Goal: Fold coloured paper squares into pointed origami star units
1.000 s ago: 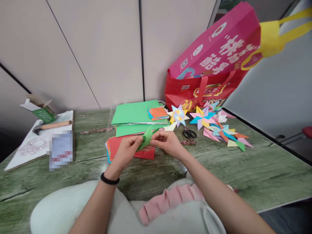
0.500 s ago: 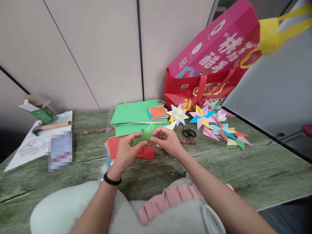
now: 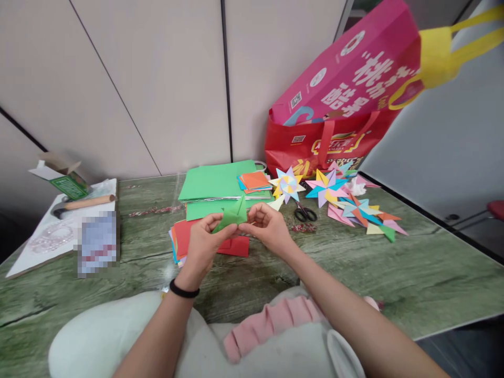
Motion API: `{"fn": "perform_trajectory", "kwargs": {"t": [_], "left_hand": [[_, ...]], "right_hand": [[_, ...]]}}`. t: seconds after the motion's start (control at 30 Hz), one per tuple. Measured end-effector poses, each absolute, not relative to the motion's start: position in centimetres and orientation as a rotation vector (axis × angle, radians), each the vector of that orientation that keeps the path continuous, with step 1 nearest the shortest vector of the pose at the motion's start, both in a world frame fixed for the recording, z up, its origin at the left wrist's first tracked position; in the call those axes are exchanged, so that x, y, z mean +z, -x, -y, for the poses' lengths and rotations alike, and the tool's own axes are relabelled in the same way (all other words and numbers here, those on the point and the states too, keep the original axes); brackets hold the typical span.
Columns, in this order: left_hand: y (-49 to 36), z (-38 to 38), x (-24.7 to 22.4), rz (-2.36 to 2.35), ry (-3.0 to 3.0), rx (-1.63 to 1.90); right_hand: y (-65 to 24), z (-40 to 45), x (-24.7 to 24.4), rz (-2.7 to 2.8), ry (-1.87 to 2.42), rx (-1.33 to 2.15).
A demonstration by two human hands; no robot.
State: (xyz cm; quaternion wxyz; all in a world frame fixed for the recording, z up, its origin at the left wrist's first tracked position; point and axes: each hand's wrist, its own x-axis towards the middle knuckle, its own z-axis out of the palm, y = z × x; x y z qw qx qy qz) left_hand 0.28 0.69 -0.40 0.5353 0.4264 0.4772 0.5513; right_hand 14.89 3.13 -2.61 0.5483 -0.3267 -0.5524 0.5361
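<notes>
A small folded piece of green origami paper (image 3: 235, 214) is held up above the table between both hands. My left hand (image 3: 208, 237) pinches its left and lower edge, the thumb lying along the near side. Fingers of my right hand (image 3: 269, 226) are closed on its right lower corner, thumb close to the left thumb. One pointed flap sticks up from the paper's top. Below and behind the hands lie a stack of red and other coloured paper (image 3: 236, 247) and a pack of green sheets (image 3: 214, 181). Small orange squares (image 3: 255, 181) rest on that pack.
Folded paper stars (image 3: 289, 185) and black scissors (image 3: 305, 212) lie to the right. Behind them stand a red bag (image 3: 299, 147) and a pink bag (image 3: 346, 68). At left are a white board (image 3: 27, 257), a wooden-handled tool (image 3: 90, 202) and an open green box (image 3: 69, 184).
The green paper has tilted, so more of its face and its upright flap show. My right fingers have shifted slightly left and down along its edge.
</notes>
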Motion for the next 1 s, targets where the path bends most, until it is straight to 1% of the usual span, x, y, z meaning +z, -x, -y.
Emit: {"fn": "perform_trajectory", "kwargs": {"t": [0.47, 0.67, 0.73, 0.83, 1.0], "left_hand": [[0.02, -0.82, -0.82, -1.065, -1.073, 1.219], [0.3, -0.95, -0.89, -1.116, -1.282, 1.179], [0.34, -0.96, -0.83, -1.192, -1.344, 1.204], [0.26, -0.91, -0.65, -1.204, -1.279, 1.212], [0.0, -0.81, -0.54, -1.045, -1.169, 1.208]], "right_hand": [[-15.05, -3.38, -2.49, 1.104, 0.841, 1.538], [-15.26, -3.45, -2.39, 1.035, 0.859, 1.589], [-15.3, -3.5, -2.51, 1.063, 0.875, 1.575], [-15.21, -3.55, -2.7, 1.17, 0.869, 1.512], [-15.05, -3.54, -2.75, 1.221, 0.793, 1.211]]}}
